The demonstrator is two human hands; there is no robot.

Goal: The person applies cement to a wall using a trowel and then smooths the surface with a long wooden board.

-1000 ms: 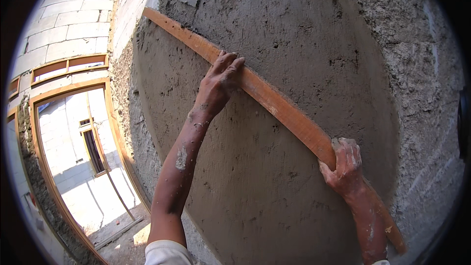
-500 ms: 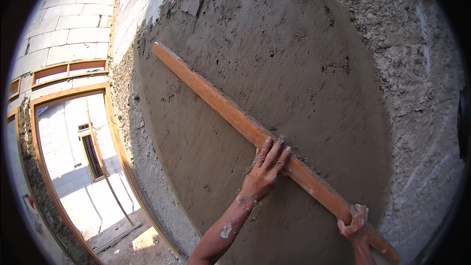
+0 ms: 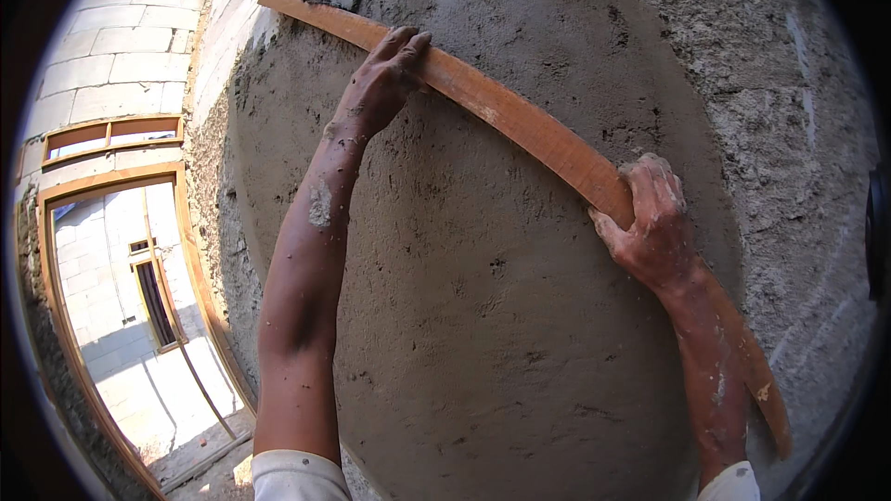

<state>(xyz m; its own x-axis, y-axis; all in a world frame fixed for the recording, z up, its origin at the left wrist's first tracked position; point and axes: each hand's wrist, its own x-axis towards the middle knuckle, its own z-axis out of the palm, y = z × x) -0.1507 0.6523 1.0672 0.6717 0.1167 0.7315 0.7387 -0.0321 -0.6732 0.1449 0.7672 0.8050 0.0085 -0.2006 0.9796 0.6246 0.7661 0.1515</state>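
A long wooden straightedge (image 3: 510, 122) slants across the wall, its far left end higher than its lower right end. Beneath it spreads wet grey plaster (image 3: 483, 315), rough and pitted in places. My left hand (image 3: 385, 83) grips the board toward its upper left end, fingers over the top edge. Lower down, my right hand (image 3: 654, 213) is wrapped round the board, the thumb on its lower side. Both arms carry splashes of plaster. The board's lower part runs on behind my right forearm and shows again beyond it.
Rough dry plaster (image 3: 770, 158) borders the wet patch on the right. On the left are a wooden door frame (image 3: 111, 181), a small wooden transom frame (image 3: 111, 139) and a pale block wall (image 3: 121, 46). A thin pole (image 3: 172, 306) leans beyond the doorway.
Both hands have moved upward with the straightedge over the plaster. My left hand now sits closer to its upper left end, and both arms reach farther up.
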